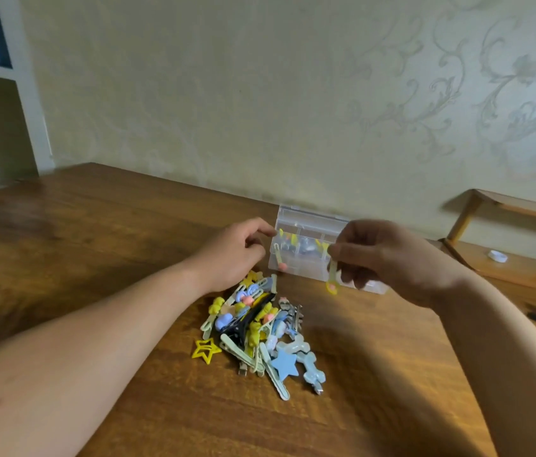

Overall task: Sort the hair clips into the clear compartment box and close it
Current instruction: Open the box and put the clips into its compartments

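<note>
Pinching a pale green clip (pixel 332 275) by its upper end, the right hand (pixel 388 255) held it dangling in front of the clear compartment box (pixel 299 270). The box stood on the wooden table (pixel 95 242) near the wall, its lid apparently raised at the back. The left hand (pixel 237 249) had its fingers curled at the box's left corner, one fingertip just beside a yellow clip (pixel 281 233) poking up there. Whether it gripped that clip, steadied the box or held nothing could not be told. The fingertip hold looked slight, so the hanging clip, weighted by its charm, might have slipped and dropped short of the box or into the wrong compartment. A push from either hand could probably have slid so light a box or tipped the lid down. The left forearm lay close to the pile of clips (pixel 253 328), where a careless sweep would likely have scattered them. By count there were two hands, one box and one clip in the air. There was also one pile too tangled to number, though a yellow outline star (pixel 205 349), a blue star (pixel 284 364) and a second yellow star (pixel 253 277) by the left wrist stood out. Inside the box a few clips showed through the plastic, too blurred for a firm count.
</note>
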Available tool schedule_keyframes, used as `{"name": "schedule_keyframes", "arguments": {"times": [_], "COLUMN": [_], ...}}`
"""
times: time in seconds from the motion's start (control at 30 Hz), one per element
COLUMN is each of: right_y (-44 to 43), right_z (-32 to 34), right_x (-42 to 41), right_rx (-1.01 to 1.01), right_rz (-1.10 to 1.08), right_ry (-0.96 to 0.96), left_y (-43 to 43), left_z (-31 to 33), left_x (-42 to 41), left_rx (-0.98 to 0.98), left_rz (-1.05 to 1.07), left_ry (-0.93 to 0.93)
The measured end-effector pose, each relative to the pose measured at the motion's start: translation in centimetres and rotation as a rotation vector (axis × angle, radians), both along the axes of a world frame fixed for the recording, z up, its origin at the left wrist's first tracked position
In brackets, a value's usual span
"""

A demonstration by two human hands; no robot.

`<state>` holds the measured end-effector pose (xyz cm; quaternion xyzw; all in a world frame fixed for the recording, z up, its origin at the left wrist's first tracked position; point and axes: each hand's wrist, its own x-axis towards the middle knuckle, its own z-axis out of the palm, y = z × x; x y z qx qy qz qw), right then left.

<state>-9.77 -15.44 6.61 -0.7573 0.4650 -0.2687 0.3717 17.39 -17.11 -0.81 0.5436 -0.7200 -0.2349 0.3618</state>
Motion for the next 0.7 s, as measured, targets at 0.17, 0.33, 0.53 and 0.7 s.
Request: {"name": "schedule_keyframes", "arguments": {"times": [0.17, 0.33, 0.53, 0.7], "right_y": [-4.7, -7.8, -8.3, -8.0], "right_z": [0.7, -0.1, -0.9, -1.9], "right_x": [3.5, 6.5, 7.9, 8.3], "right_rx": [-0.231, -0.248, -0.233, -0.286], "right_rz": [-0.203, -0.169, -0.083, -0.1], "right_ry": [0.116, 0.382, 0.56, 0.631], "left_y": [-0.2, -0.3, -0.2, 0.0], "left_z": [0.0, 0.0, 0.0, 0.0], "left_x": [0.0, 0.2, 0.2, 0.0], "left_rx": [0.006, 0.024, 0.029, 0.032], "left_rz": [-0.009, -0.004, -0.005, 0.0], "left_ry": [0.003, 0.022, 0.028, 0.023]}}
